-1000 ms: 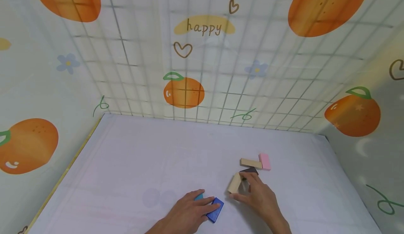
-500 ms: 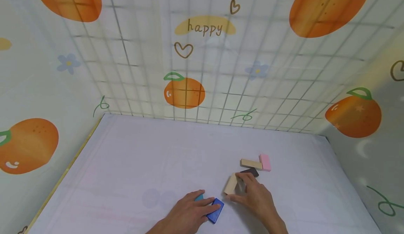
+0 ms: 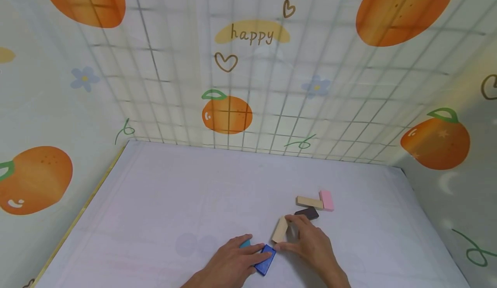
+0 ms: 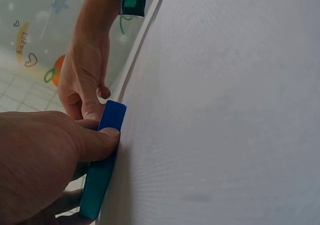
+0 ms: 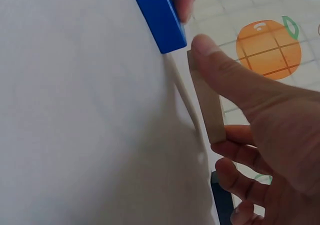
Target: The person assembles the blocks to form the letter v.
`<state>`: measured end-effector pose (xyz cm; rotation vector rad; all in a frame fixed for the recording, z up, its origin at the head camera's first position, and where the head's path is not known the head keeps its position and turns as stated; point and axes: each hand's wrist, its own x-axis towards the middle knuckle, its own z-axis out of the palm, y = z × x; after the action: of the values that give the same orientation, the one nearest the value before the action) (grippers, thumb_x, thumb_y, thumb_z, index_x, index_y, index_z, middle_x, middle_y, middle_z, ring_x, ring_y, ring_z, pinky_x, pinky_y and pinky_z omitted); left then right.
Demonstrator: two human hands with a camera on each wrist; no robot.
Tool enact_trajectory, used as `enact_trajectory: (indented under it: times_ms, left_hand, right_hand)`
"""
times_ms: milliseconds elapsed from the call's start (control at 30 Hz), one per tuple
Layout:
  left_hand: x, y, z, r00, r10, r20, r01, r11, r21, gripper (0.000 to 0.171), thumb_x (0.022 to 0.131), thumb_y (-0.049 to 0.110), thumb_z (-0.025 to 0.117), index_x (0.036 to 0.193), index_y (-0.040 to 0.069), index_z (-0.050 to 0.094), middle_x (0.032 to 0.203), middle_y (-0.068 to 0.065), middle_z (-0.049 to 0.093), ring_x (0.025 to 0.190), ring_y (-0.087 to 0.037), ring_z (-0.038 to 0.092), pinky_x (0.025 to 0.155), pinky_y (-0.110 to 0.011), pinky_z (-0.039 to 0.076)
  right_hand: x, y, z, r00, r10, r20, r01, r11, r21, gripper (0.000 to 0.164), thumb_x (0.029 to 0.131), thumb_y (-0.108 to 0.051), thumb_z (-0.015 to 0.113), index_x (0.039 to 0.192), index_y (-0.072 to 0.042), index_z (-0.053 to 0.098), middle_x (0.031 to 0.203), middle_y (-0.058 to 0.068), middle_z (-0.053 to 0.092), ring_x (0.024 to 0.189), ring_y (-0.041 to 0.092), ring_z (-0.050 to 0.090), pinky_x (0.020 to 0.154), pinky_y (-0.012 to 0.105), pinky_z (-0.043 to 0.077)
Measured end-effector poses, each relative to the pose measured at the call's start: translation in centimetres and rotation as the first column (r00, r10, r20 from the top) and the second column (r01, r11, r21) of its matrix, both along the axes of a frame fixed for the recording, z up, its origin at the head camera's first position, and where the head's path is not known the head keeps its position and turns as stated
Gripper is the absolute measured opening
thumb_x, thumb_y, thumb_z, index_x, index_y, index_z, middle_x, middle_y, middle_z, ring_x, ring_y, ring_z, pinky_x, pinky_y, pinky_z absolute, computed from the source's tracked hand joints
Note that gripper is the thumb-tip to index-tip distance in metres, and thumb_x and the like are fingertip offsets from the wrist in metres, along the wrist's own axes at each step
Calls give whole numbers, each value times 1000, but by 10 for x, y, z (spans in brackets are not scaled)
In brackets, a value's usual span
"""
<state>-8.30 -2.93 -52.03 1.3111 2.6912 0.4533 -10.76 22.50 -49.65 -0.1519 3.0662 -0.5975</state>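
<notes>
My left hand (image 3: 231, 260) lies over a blue wooden block (image 3: 265, 265) and a teal block (image 3: 245, 243). In the left wrist view its thumb presses where the blue block (image 4: 113, 114) meets the teal one (image 4: 97, 187), with fingers at the far side partly hidden. My right hand (image 3: 313, 247) pinches a plain wooden block (image 3: 280, 230) end to end between thumb and fingers, just behind the blue block. Seen from the right wrist, this plain block (image 5: 207, 102) sits close to the blue block's corner (image 5: 162, 30), with a narrow gap between them.
Behind the right hand, a black block (image 3: 308, 213), a second plain block (image 3: 309, 202) and a pink block (image 3: 327, 200) form an angled line on the white tabletop (image 3: 174, 184). Patterned cloth walls (image 3: 174, 106) stand at the back and sides.
My right hand has shifted the plain wooden block left and slightly nearer, away from the black block and closer to the blue one. The left hand stays put.
</notes>
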Motion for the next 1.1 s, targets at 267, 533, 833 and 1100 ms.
enact_trajectory:
  times_ms: [267, 533, 833, 1100]
  left_hand:
    - [1, 0, 1, 999, -8, -45, 10, 999, 36, 55, 99, 31, 67, 151, 35, 49, 148, 7, 53, 139, -26, 46, 110, -42, 41]
    - [1, 1, 1, 1000, -11, -25, 12, 1000, 28, 55, 100, 31, 65, 152, 36, 47, 148, 8, 53, 139, -25, 45, 110, -43, 40]
    - [-1, 1, 1, 999, -7, -32, 7, 1000, -6, 56, 100, 33, 66, 152, 37, 46, 148, 9, 53, 140, -24, 45, 111, -41, 39]
    - [0, 1, 2, 1000, 0, -25, 0, 1000, 0, 56, 100, 32, 66, 151, 38, 47, 147, 8, 54, 139, -24, 46, 111, -42, 39]
  right_hand:
    - [1, -2, -2, 1000, 0, 2, 0, 1000, 9, 88, 60, -62, 87, 128, -11, 66, 122, 8, 65, 72, 13, 51, 67, 41, 54]
    - [1, -3, -2, 1000, 16, 21, -16, 1000, 13, 88, 60, -64, 86, 128, -11, 66, 122, 10, 64, 70, 13, 51, 63, 38, 53]
    - [3, -3, -2, 999, 37, 14, -37, 999, 9, 84, 62, -60, 87, 127, -13, 67, 123, 8, 64, 68, 10, 48, 61, 35, 49]
    - [4, -4, -3, 999, 43, 12, -43, 999, 1, 77, 66, -55, 88, 127, -13, 69, 118, 4, 64, 66, 7, 46, 57, 28, 43]
